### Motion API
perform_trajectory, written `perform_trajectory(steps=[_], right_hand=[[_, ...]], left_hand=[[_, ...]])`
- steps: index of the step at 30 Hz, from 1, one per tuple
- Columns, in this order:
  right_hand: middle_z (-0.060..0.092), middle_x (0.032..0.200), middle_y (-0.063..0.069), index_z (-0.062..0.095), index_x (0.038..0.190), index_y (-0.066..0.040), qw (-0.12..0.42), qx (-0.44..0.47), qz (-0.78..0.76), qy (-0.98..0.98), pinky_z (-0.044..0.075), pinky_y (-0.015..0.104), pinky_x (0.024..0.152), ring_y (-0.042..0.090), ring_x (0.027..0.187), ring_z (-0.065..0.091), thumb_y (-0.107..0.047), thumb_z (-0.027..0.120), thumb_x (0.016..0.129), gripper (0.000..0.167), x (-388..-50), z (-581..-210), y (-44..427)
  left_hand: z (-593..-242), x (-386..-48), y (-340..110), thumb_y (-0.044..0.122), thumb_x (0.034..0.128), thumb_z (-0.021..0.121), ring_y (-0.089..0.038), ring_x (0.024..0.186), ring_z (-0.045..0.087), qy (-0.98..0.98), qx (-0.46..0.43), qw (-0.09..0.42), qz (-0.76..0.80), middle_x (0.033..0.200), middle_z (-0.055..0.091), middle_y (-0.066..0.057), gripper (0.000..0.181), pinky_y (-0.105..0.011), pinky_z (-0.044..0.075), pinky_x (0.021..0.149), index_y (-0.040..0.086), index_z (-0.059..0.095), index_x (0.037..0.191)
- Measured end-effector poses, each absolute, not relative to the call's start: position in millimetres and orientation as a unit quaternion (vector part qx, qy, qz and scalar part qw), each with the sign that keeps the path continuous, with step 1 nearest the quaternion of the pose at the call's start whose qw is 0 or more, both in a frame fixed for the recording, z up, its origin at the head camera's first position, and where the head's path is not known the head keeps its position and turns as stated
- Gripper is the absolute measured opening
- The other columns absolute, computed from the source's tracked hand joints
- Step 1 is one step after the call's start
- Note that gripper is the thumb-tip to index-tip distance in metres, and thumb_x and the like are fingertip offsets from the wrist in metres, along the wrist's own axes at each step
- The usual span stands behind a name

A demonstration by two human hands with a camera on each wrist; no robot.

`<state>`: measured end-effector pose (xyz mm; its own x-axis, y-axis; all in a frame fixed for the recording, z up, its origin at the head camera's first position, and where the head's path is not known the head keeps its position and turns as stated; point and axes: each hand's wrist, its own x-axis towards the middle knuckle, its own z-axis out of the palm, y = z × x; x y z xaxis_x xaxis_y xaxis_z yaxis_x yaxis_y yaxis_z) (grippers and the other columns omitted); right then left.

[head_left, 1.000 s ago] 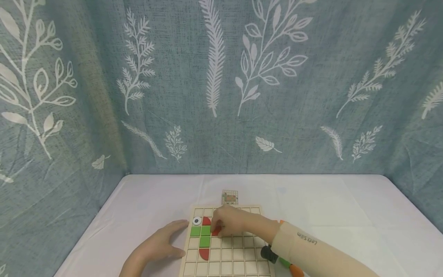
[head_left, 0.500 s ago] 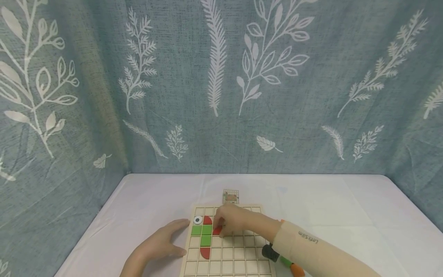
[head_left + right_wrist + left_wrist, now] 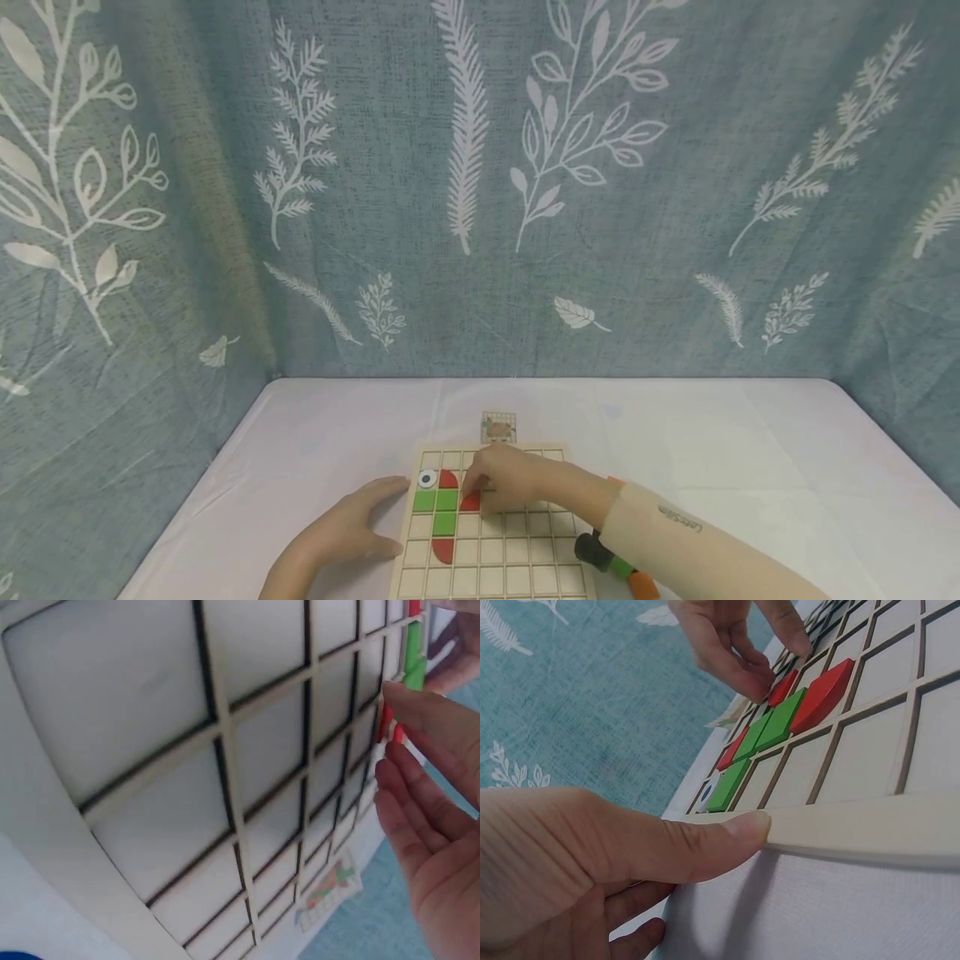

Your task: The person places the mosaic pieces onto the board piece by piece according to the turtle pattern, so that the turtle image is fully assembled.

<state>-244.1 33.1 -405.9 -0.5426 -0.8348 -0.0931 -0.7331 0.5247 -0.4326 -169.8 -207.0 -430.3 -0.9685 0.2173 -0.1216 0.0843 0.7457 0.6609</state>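
Note:
My left hand (image 3: 337, 527) lies along the left edge of the gridded wooden board (image 3: 517, 550), fingers and thumb spread; in the left wrist view its thumb rests on the rim. Over the upper board is my right hand (image 3: 512, 478), with thumb and bent fingers apart beside a red quarter-round piece (image 3: 471, 502). A fingertip touches this piece (image 3: 782, 688) in the left wrist view. Left of it are green squares (image 3: 446, 500), a white eye piece (image 3: 427, 478) and a red piece (image 3: 448, 479); another red piece (image 3: 443, 551) lies lower.
A small picture card (image 3: 498, 427) lies behind the board. At the board's right, partly under the right forearm, are black (image 3: 592, 552), green (image 3: 622, 567) and orange (image 3: 642, 585) pieces. A patterned curtain (image 3: 510, 317) hangs behind the white table (image 3: 697, 442).
My right thumb has drawn slightly away from the red piece, and the forearm has shifted a little to the right. My left hand stays at the board's edge.

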Motion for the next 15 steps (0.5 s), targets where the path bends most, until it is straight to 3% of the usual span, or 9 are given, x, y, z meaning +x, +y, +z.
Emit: perform_trajectory(steps=[8, 15], right_hand=[[0.065, 0.084, -0.009, 0.069, 0.093, -0.013, 0.205, -0.463, -0.181, 0.843, 0.047, 0.013, 0.068, -0.002, 0.074, 0.055, -0.017, 0.068, 0.082, 0.011, -248, -391, 51], [0.061, 0.079, -0.016, 0.068, 0.082, -0.019, 0.263, -0.432, -0.177, 0.844, 0.049, 0.016, 0.069, -0.003, 0.074, 0.055, -0.021, 0.065, 0.085, 0.005, -250, -378, 72]], left_hand=[[-431, -171, -206, 0.013, 0.0541, 0.082, -0.042, 0.128, 0.036, 0.929, 0.072, 0.104, 0.347, 0.135, 0.047, -0.018, 0.078, -0.059, 0.029, 0.105, 0.007, 0.054, 0.127], [-430, -171, -205, 0.012, 0.0542, 0.082, -0.042, 0.129, 0.035, 0.930, 0.067, 0.106, 0.346, 0.136, 0.047, -0.018, 0.078, -0.059, 0.029, 0.105, 0.007, 0.054, 0.127]])
